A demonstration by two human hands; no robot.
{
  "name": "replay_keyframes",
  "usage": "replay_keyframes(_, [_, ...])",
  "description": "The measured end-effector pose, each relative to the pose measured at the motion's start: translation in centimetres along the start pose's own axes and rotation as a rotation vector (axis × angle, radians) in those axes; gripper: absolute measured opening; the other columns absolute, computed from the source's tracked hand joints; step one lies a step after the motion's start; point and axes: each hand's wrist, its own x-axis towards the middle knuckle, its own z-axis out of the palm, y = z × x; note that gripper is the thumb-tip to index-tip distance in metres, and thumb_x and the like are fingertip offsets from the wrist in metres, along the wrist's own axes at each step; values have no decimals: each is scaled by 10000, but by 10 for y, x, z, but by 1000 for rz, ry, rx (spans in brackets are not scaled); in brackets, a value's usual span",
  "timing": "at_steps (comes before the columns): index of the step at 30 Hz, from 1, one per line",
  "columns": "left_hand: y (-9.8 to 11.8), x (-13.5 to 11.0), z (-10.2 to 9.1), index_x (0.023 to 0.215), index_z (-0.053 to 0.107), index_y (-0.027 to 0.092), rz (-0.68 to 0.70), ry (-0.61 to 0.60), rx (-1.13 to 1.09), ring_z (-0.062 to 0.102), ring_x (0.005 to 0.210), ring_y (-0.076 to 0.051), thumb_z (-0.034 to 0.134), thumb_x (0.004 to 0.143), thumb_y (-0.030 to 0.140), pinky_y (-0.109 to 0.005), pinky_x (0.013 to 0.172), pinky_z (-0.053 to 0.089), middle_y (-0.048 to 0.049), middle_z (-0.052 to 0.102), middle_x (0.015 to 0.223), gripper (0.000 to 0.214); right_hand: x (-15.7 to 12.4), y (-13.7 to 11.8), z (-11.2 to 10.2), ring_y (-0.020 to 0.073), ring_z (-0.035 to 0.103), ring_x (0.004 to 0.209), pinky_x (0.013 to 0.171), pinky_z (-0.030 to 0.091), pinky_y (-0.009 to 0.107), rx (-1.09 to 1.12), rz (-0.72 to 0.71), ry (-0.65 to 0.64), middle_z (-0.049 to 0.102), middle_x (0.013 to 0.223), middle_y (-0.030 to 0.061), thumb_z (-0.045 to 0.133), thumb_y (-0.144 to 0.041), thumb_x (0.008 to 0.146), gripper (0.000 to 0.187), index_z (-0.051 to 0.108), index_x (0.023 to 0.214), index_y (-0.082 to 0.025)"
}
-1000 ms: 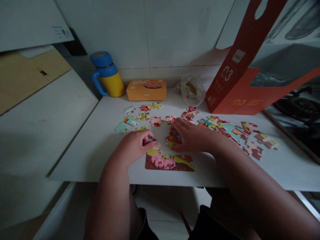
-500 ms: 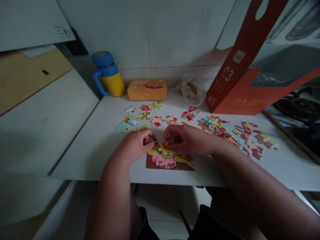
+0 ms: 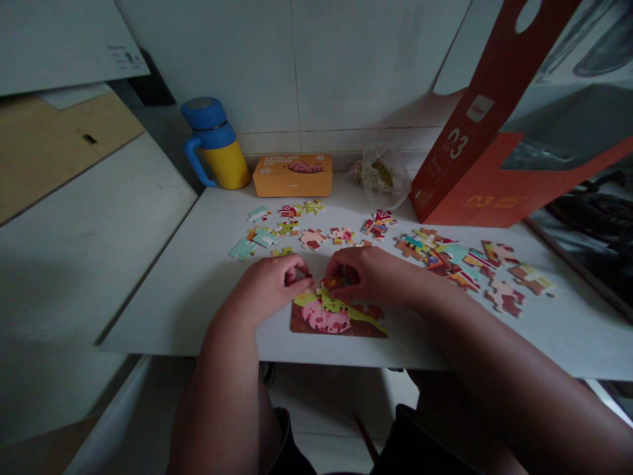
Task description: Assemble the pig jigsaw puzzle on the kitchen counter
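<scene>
A partly joined jigsaw puzzle [image 3: 324,321] lies near the table's front edge, showing a pink spotted shape and a green one on dark red. At its upper left, my left hand [image 3: 277,284] is closed in a pinch, with a dark red sliver of a puzzle piece at the fingertips, mostly hidden. My right hand [image 3: 363,274] curls over the top of the puzzle, its thumb and fingers closed on a dark red and green puzzle piece [image 3: 331,285]. That piece sits over or against the joined part; whether it is seated, I cannot tell.
Loose puzzle pieces [image 3: 312,239] lie behind my hands, and a heap of puzzle pieces [image 3: 448,254] is at the right. Along the wall stand a blue and yellow jug [image 3: 225,161], an orange puzzle box [image 3: 293,185], a clear plastic bag [image 3: 383,181] and a large red box [image 3: 465,198].
The view has shifted slightly. My right hand and its puzzle piece have settled a little lower against the joined puzzle; my left hand keeps its pinch in nearly the same place.
</scene>
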Motion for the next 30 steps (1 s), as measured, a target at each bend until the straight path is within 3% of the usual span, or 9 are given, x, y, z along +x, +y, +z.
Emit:
replay_keyframes(7, [5, 0, -2, 1012, 713, 250, -9, 3, 10, 517, 629, -139, 730, 941, 383, -285, 597, 279, 44, 597, 715, 151, 2, 4, 6, 196, 669, 886, 769, 485, 301, -49, -73, 16, 747, 1079, 68, 796, -272, 859, 178, 767, 1031, -235])
replay_keyframes(15, [1, 0, 0, 1015, 702, 248, -9, 5, 5, 526, 632, -142, 743, 941, 403, -286, 590, 275, 40, 603, 717, 176, 1, 2, 8, 192, 656, 882, 763, 469, 297, -50, -118, 21, 731, 1056, 64, 769, -256, 888, 154, 761, 1039, -225])
replay_keyframes(18, [1, 0, 0, 1002, 699, 246, -7, 5, 8, 529, 630, -144, 734, 952, 417, -284, 585, 271, 36, 606, 711, 182, 1, -1, 4, 172, 626, 795, 714, 430, 294, -62, -101, 71, 742, 989, 51, 731, -316, 945, 125, 770, 1025, -229])
replay_keyframes(21, [0, -1, 1, 1003, 702, 245, -6, 5, 12, 527, 628, -146, 723, 962, 435, -280, 581, 267, 33, 605, 707, 196, 0, -3, -2, 151, 586, 711, 673, 384, 288, -84, -61, 213, 730, 874, 35, 666, -350, 993, 165, 756, 954, -217])
replay_keyframes(25, [2, -2, 1, 1020, 711, 247, 1, 15, 19, 536, 638, -145, 723, 963, 430, -277, 586, 284, 30, 628, 730, 192, -6, 2, -12, 149, 540, 635, 624, 329, 293, -113, 57, 533, 660, 729, 22, 560, -461, 1059, 354, 695, 851, -208])
replay_keyframes(30, [8, -4, -1, 1023, 719, 247, -11, 10, 47, 568, 660, -150, 719, 966, 406, -278, 598, 313, 18, 680, 766, 168, -14, 16, -26, 167, 516, 577, 582, 312, 299, -39, 223, 882, 611, 649, 14, 521, -581, 1064, 441, 718, 908, -219])
